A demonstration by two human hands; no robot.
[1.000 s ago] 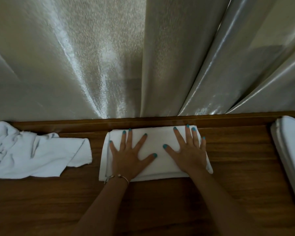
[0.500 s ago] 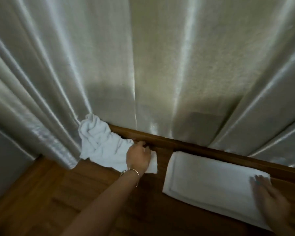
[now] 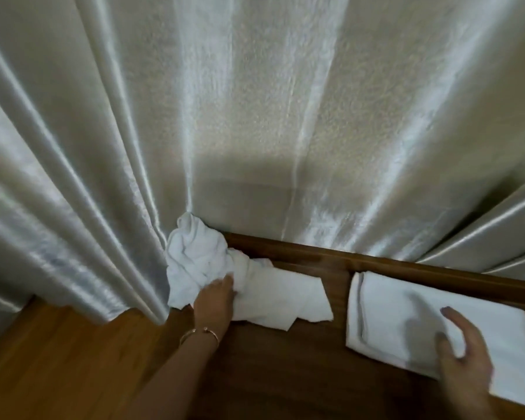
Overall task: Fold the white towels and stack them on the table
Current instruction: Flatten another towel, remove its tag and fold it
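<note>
Wooden table [image 3: 285, 374] by curtain [image 3: 255, 116]: folded towel [image 3: 406, 313] lengthwise left-right under spread right hand [image 3: 464, 362], left hand [image 3: 214, 301] gripping crumpled towel [image 3: 200, 259].

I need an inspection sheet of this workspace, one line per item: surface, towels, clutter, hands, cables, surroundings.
Surface: wooden table, dark brown, with a raised back edge.
Job's things: folded towel lies flat at the right; crumpled towel lies at the left, against the curtain.
Clutter: nothing seen.
Hands: left hand grips the crumpled towel; right hand is over the folded towel, fingers loosely curved, blurred, contact unclear.
Cables: nothing seen.
Surroundings: shiny pale curtain hangs behind the table.
</note>
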